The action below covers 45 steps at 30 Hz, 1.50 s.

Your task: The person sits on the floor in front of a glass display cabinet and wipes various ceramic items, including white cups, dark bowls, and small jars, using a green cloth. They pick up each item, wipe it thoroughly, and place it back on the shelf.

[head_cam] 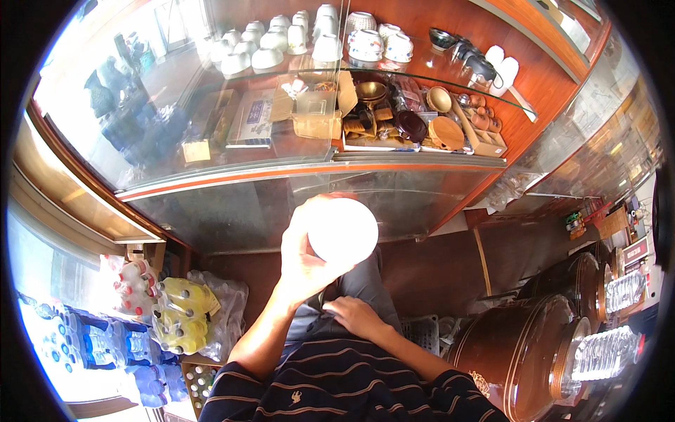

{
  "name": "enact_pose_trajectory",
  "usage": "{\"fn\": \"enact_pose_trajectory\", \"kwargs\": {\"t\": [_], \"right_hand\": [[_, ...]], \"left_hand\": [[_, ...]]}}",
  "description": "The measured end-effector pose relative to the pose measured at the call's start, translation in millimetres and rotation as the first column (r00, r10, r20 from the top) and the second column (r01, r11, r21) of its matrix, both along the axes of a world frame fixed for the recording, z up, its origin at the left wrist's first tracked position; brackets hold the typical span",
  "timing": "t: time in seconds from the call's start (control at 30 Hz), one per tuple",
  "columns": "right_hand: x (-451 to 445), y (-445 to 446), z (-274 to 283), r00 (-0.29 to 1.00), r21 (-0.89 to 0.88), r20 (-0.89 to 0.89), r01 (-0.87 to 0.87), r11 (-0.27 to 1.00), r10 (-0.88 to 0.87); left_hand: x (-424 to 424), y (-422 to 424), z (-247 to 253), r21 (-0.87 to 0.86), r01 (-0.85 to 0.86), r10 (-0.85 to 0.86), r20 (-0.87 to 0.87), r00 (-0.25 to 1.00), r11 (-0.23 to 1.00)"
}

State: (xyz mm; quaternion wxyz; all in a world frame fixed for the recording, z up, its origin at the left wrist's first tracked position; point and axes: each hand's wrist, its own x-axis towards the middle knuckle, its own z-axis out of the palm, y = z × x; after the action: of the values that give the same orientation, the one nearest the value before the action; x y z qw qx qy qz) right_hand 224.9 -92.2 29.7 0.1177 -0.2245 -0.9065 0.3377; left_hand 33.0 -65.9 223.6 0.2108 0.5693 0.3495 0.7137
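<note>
My left hand (304, 266) grips a round white object (344, 231), held up in front of the glass cabinet. Glare washes out its surface, so I cannot tell whether it is a bowl, a cup or a lid. My thumb lies along its near left side, and other fingers wrap behind its far edge. Low at my waist, my right hand (354, 318) rests against my grey trousers (369, 290) with its fingers bent. Whether anything is under those fingers is hidden.
Ahead stands a glass-fronted cabinet; its upper glass shelf (453, 74) bears white cups (274, 39) and patterned bowls (365, 45). Boxes and a brass bowl (370, 90) sit below. Packs of bottled drinks (182, 316) are at left, large brown urns (506, 353) at right.
</note>
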Motion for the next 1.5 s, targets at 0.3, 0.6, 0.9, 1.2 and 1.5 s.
{"fn": "enact_pose_trajectory", "kwargs": {"t": [0.3, 0.6, 0.9, 1.2, 1.5], "right_hand": [[65.6, 101.6, 106.9, 0.322, -0.956, -0.284, -0.167, 0.241, -0.903], [17.2, 68.5, 232.0, 0.086, -0.721, -0.66, 0.206, 0.661, -0.747], [-60.8, 58.2, 186.8, 0.623, 0.055, -0.719, 0.491, 0.869, -0.306], [-58.9, 47.1, 185.2, 0.512, -0.558, -0.625, 0.235, 0.796, -0.589], [-46.0, 83.0, 197.2, 0.572, -0.658, -0.553, 0.146, 0.739, -0.606]], "left_hand": [[-2.9, -10.0, -16.4, -0.143, 0.514, -0.395, 0.481, 0.783, 0.846], [20.2, -4.6, -17.2, -0.127, 0.692, -0.442, 0.685, 0.579, 0.71], [32.4, -3.3, -64.0, -0.268, 0.418, -0.157, 0.651, 0.743, 0.868], [23.3, 5.9, -43.2, -0.307, 0.068, -0.041, 0.094, 0.995, 0.949], [35.9, 14.8, -22.6, -0.044, -0.459, 0.385, -0.479, 0.789, 0.887]]}}
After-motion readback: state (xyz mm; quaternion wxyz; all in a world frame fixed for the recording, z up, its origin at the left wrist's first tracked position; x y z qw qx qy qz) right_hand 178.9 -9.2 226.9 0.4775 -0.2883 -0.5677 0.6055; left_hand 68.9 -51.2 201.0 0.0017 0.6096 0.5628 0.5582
